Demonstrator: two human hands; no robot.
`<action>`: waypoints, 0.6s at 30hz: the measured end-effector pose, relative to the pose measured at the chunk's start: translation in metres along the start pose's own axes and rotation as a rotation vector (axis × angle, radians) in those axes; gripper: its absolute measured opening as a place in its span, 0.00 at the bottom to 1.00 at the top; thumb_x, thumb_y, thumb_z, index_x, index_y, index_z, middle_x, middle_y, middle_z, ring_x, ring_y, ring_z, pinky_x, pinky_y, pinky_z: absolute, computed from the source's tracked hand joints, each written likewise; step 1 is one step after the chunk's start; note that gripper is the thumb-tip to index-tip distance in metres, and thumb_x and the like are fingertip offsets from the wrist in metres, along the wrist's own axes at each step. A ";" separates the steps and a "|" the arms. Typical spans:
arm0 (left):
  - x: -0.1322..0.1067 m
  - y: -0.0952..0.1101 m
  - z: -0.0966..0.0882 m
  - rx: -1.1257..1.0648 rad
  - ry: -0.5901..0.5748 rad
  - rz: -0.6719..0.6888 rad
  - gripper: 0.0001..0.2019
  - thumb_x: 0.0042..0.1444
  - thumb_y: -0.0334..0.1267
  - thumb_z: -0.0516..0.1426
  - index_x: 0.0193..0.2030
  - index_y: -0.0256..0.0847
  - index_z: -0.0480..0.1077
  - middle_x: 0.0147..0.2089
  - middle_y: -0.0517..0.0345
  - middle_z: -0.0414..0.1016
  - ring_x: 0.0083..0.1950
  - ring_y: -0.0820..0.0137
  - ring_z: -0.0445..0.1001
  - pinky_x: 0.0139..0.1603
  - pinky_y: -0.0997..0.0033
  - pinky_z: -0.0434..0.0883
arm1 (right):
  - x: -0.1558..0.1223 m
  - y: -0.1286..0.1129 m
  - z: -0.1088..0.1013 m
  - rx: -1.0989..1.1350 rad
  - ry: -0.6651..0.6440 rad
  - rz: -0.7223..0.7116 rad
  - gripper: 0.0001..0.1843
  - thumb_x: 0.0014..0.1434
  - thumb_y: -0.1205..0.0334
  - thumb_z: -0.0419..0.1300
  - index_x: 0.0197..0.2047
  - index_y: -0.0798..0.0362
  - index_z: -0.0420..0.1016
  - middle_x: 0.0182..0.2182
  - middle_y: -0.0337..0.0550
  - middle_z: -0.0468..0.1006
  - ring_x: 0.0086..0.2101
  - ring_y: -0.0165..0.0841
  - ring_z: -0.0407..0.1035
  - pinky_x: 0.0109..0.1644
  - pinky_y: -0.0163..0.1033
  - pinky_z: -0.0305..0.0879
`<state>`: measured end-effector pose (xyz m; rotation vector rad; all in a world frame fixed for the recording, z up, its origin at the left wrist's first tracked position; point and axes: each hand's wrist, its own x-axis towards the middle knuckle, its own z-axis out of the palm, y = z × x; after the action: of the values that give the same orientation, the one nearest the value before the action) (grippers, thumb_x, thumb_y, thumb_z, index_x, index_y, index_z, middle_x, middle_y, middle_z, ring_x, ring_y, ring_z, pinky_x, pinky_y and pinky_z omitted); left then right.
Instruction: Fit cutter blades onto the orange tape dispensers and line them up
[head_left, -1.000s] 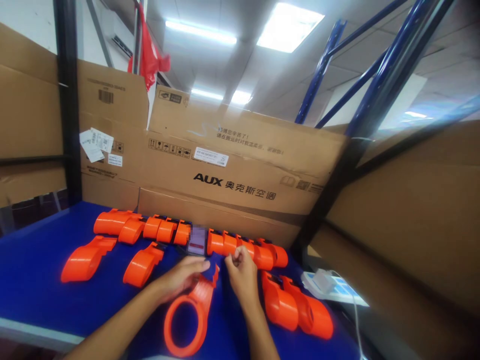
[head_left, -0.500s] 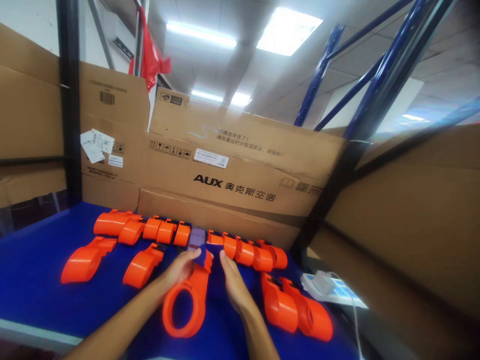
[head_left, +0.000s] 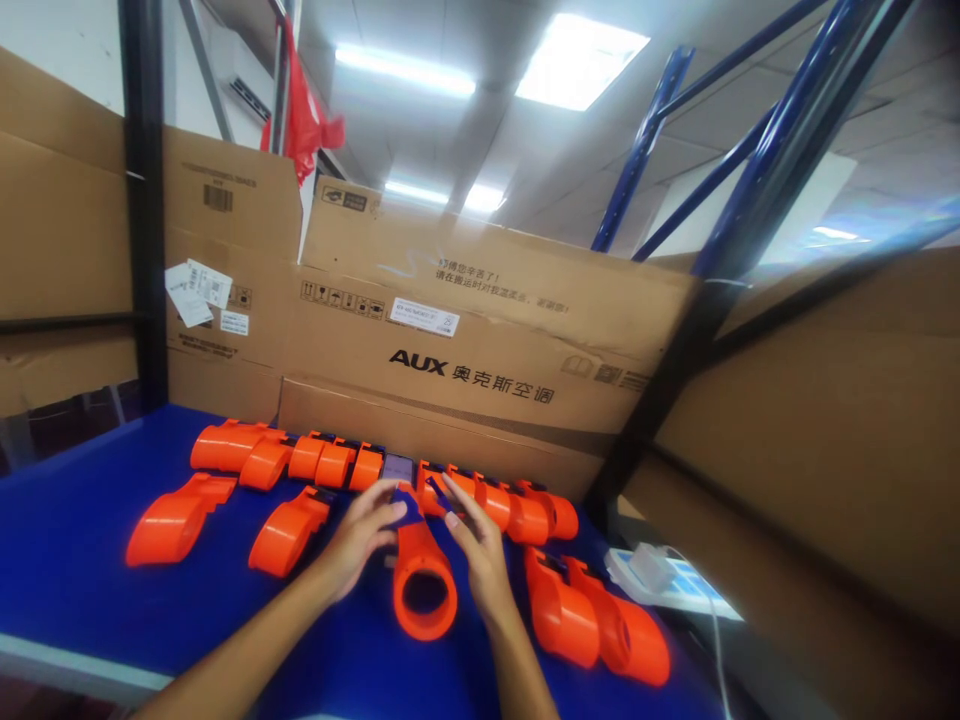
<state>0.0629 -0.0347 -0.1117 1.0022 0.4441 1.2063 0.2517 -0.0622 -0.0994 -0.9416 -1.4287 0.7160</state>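
An orange tape dispenser is between my hands, its round ring turned toward me and its narrow end pointing away. My left hand closes on the narrow end from the left, thumb and fingers around it. A dark blue piece shows at that end, by my left thumb. My right hand is on the other side, its fingertips pinching a small dark blue strip. The fingers partly cover both blue pieces, so their exact shape is hard to make out.
Several more orange tape dispensers line the back of the blue table, with others at left and right. A phone-like device lies behind my hands. A white power strip with a cable sits right. Cardboard walls the back.
The tape dispenser has swung right, and its ring now faces me more. My left hand has shifted its grip beside it. My right fingers have bent inward, with the blue strip at their tips.
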 end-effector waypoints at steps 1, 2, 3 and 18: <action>0.000 0.000 0.000 0.023 0.015 0.017 0.21 0.51 0.41 0.65 0.52 0.44 0.72 0.53 0.51 0.76 0.52 0.59 0.75 0.46 0.64 0.74 | 0.000 -0.004 -0.001 -0.042 0.002 -0.049 0.26 0.59 0.50 0.65 0.60 0.45 0.73 0.56 0.46 0.76 0.58 0.48 0.68 0.64 0.58 0.59; 0.000 0.000 0.000 0.045 0.026 0.028 0.21 0.51 0.41 0.65 0.53 0.45 0.71 0.54 0.51 0.75 0.54 0.58 0.74 0.47 0.63 0.73 | 0.000 -0.007 -0.002 -0.079 0.002 -0.092 0.25 0.59 0.51 0.65 0.59 0.44 0.74 0.57 0.46 0.76 0.58 0.48 0.67 0.64 0.58 0.59; 0.000 0.001 -0.001 0.064 0.033 0.037 0.22 0.50 0.41 0.66 0.53 0.45 0.71 0.55 0.51 0.75 0.54 0.58 0.74 0.48 0.63 0.73 | 0.000 -0.010 -0.002 -0.112 -0.008 -0.127 0.25 0.59 0.53 0.65 0.59 0.44 0.74 0.56 0.47 0.76 0.58 0.47 0.68 0.64 0.57 0.59; -0.004 0.006 0.003 0.051 0.017 0.127 0.24 0.48 0.37 0.66 0.54 0.48 0.71 0.55 0.54 0.74 0.56 0.60 0.71 0.51 0.67 0.69 | -0.001 -0.013 0.000 -0.204 -0.168 -0.184 0.21 0.60 0.57 0.65 0.57 0.45 0.76 0.55 0.47 0.77 0.56 0.45 0.69 0.64 0.54 0.61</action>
<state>0.0605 -0.0392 -0.1056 1.0775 0.4312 1.3229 0.2504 -0.0689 -0.0888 -0.9073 -1.7376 0.5289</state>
